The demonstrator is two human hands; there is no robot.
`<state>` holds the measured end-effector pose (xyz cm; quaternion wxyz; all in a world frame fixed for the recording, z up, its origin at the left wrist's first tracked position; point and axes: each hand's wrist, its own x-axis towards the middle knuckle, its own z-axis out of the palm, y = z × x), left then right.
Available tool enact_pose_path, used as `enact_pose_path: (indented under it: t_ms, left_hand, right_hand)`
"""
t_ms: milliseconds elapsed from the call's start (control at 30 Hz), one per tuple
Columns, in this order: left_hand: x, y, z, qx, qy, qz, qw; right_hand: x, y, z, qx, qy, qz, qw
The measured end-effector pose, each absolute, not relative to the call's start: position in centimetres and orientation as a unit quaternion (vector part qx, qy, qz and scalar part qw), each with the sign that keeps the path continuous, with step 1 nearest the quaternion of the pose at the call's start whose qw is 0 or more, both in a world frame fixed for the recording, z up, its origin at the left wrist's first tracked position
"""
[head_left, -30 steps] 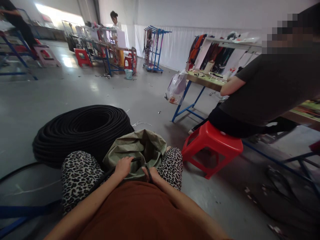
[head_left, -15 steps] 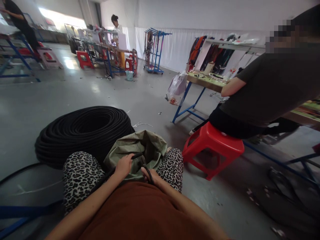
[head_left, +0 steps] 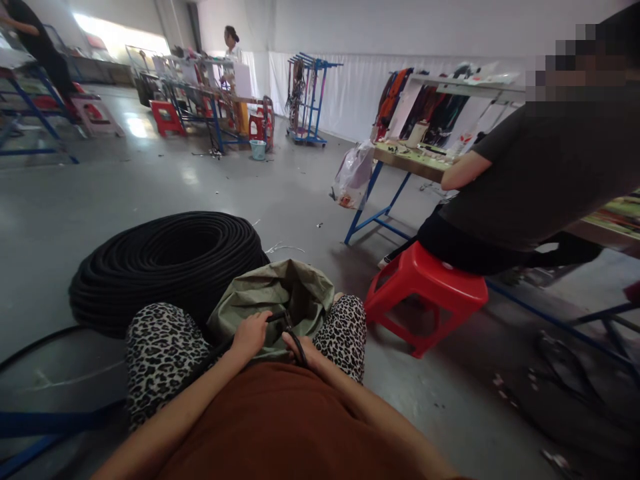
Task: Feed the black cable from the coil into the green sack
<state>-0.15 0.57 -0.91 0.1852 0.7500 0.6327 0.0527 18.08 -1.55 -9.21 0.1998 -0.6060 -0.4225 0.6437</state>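
Closed round a black cord, my left hand is over the mouth of an olive-green bag. A short length of the cord sticks out past its fingers. My right hand grips scissors by their dark handles. The blades point up at the cord's end; whether they touch it is too small to tell. The open bag stands between my knees. Behind my left knee lies a large coil of black cord on the floor.
At right, a person in a dark shirt sits on a red stool at a workbench. A plastic bag hangs from its end. A blue rack and more tables stand farther back. A blue metal bar is at lower left.
My left hand has moved slightly to the right, and less cord shows past its fingers. The scissors' blades are now nearer the cord's end. My right hand has barely moved.
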Motion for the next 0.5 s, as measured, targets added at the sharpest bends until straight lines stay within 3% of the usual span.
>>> enact_pose_path:
  t_ms: [500]
  left_hand:
    - [-0.15, 0.75, -0.51, 0.767, 0.616, 0.023, 0.177]
  right_hand:
    - [18.26, -1.33, -9.64, -0.593, -0.430, 0.650, 0.202]
